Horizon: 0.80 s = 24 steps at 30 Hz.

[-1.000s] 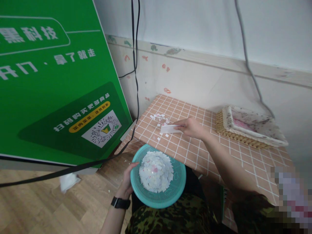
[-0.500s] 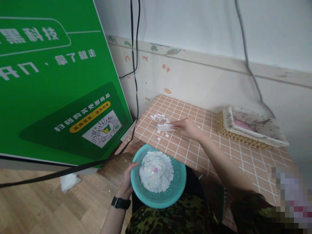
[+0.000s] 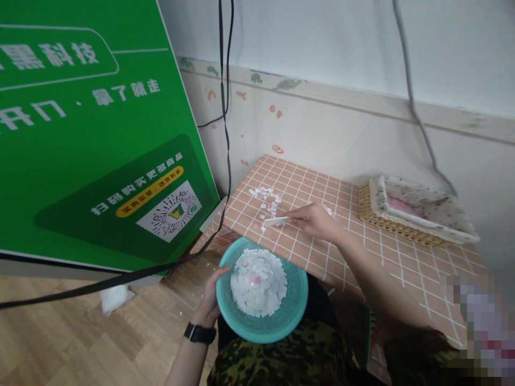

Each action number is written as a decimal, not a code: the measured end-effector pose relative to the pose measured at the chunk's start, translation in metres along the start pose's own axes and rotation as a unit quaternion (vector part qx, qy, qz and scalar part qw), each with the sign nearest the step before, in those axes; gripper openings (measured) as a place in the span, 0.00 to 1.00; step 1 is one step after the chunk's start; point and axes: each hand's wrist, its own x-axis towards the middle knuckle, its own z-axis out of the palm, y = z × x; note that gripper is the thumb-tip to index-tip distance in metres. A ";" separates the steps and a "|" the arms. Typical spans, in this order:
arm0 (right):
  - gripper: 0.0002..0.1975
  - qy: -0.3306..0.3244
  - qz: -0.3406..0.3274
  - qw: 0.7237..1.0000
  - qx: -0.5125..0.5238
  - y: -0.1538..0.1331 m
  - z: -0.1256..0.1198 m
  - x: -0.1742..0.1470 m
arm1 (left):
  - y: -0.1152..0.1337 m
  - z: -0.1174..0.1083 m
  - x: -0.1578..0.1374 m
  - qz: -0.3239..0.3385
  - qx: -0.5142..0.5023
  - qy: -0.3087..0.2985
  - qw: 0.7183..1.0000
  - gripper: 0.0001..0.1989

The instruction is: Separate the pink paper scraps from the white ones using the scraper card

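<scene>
L hand (image 3: 211, 295), thumb over rim: you clamp the round teal perforated plastic basket (image 3: 295, 316) beside the table's near edge, prob. to keep its heap of small white paper scraps (image 3: 259, 289) level. R hand (image 3: 316, 220), well apart from L: you pinch a thin white flat strip (image 3: 276, 220) (material unclear) by one end, prob. leaving its long edge free near loose white bits (image 3: 263, 192) on the brown white-gridded tabletop (image 3: 306, 182). Strip–tabletop contact: can't tell.

Dim, diffuse light, slightly soft detail
</scene>
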 end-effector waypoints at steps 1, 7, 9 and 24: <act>0.13 -0.001 0.002 1.000 0.004 0.000 -0.001 -0.002 | 0.000 -0.001 0.000 -0.002 0.001 -0.001 1.000 0.09; 0.13 -0.006 -0.001 0.999 0.049 -0.006 0.007 -0.014 | -0.001 -0.003 0.003 -0.003 0.010 -0.006 1.000 0.10; 0.14 -0.015 0.003 0.999 0.050 -0.006 0.008 -0.021 | -0.001 -0.003 0.003 0.001 0.009 0.000 1.000 0.09; 0.14 0.115 0.149 0.980 -0.061 0.027 0.009 -0.020 | -0.001 -0.013 0.005 0.024 0.005 0.022 0.999 0.08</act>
